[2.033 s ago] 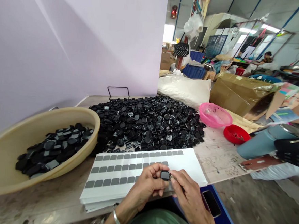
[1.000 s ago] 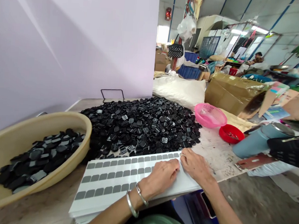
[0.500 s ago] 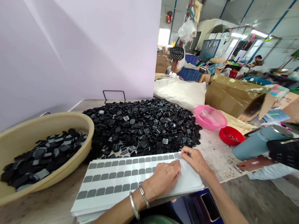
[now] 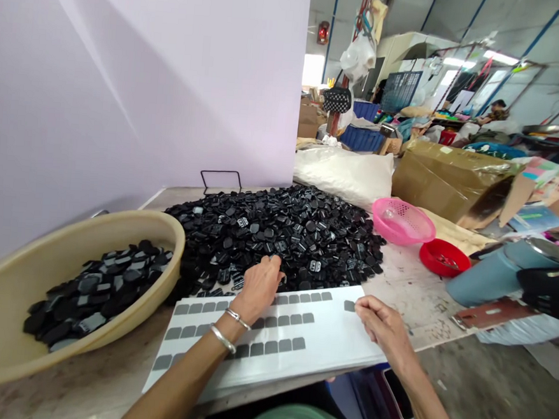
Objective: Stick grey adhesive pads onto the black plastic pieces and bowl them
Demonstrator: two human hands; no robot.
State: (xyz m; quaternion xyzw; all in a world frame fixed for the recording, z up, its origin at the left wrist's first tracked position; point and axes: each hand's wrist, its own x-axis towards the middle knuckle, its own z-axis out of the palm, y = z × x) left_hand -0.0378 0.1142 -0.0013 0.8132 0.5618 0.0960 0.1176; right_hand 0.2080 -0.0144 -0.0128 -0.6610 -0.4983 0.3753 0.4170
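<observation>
While our right hand pinches a grey sticker at its fingertips, our left hand is at the near edge of the black pieces heaped beyond it; whether it grips one, we cannot tell. White sheets lie beneath both hands, and a yellowish tub sits left of them.

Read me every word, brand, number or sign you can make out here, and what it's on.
No text can be read clearly.
Black pieces: pale markings, too small to read.
Blue flat item at right: any print too blurred.
Grey sticker sheet: no lettering visible.
</observation>
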